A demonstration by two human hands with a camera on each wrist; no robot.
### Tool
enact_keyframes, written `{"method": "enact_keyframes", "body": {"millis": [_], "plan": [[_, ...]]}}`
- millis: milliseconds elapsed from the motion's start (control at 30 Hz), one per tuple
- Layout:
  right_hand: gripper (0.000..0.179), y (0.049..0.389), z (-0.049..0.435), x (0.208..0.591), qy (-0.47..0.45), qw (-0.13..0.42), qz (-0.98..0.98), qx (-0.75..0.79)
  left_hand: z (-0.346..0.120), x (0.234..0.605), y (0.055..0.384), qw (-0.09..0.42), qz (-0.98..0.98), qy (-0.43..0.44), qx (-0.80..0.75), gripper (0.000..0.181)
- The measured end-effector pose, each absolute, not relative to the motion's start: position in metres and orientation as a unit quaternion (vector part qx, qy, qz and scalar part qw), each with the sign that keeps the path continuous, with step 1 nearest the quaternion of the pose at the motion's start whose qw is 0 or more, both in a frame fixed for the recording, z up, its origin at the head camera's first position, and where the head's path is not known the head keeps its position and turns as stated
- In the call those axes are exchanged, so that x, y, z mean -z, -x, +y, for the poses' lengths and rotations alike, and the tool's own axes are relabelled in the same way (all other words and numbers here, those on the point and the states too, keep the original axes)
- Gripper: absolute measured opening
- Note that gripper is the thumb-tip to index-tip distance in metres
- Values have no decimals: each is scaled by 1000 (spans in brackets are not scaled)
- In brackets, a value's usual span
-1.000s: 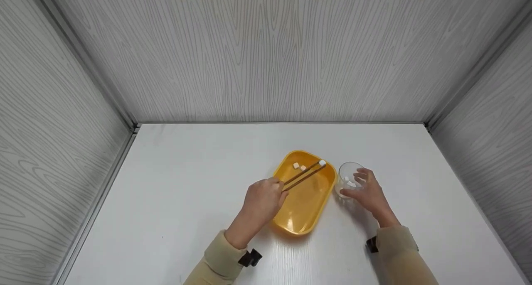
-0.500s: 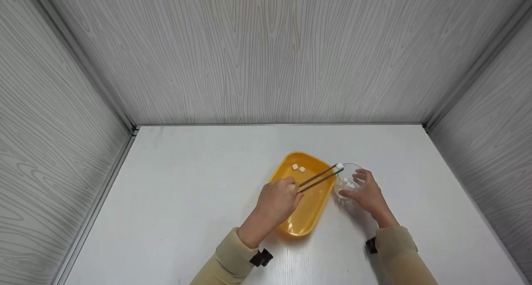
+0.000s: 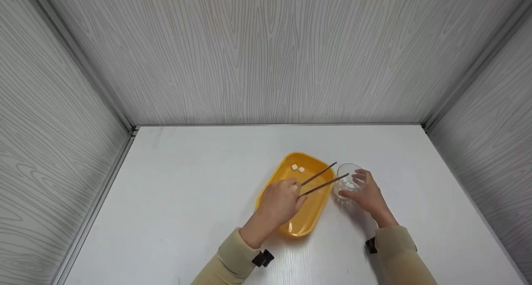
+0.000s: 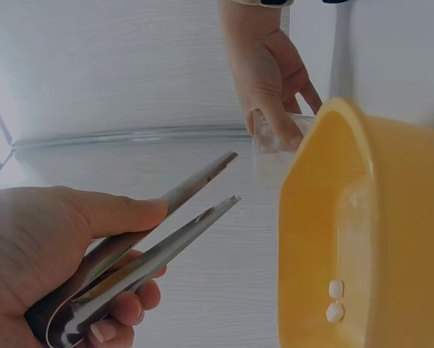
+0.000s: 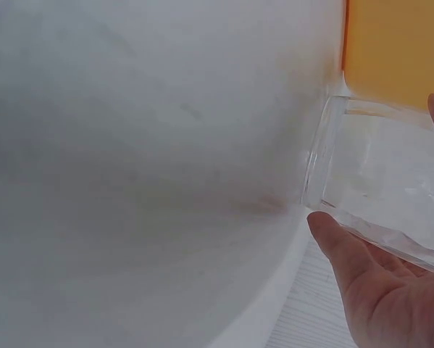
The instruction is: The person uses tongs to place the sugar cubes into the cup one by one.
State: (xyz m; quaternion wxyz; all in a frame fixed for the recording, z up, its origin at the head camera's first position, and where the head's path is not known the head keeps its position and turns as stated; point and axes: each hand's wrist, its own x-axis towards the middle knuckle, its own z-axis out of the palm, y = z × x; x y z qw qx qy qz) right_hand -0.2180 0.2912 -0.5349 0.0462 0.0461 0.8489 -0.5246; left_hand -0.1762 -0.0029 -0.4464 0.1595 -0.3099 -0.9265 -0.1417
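My left hand (image 3: 279, 201) grips a pair of metal tongs (image 4: 177, 243) whose arms stand apart with nothing between their tips. In the head view the tongs reach over the yellow tray (image 3: 300, 224), and their tips lie at the near side of a clear glass (image 3: 348, 171). My right hand (image 3: 369, 197) holds the glass, with thumb and fingers on opposite sides of its wall. Small white pieces (image 3: 349, 185) show inside the glass. Two small white cubes (image 4: 336, 288) lie in the tray, towards its far end.
The tray stands right beside the glass, its raised wall (image 4: 369, 167) nearest to it. All this is on a white table (image 3: 199, 173), enclosed by grey wood-grain panels (image 3: 266, 60) at the back and both sides.
My left hand has carried a white cube in the tongs rightward from over the tray to the glass. The tongs have then spread, and the cube is gone from their tips. My right hand stays put.
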Motion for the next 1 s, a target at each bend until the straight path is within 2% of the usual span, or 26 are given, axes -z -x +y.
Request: {"method": "enact_keyframes", "body": {"millis": [200, 500, 1000], "plan": [[96, 218, 292, 536, -49, 47, 853, 518, -21, 451, 179, 177, -930, 284, 155, 26], [94, 220, 291, 537, -50, 40, 860, 507, -44, 461, 185, 155, -945, 237, 163, 26], [95, 219, 290, 536, -51, 42, 870, 489, -59, 477, 194, 154, -958, 202, 134, 25]]}}
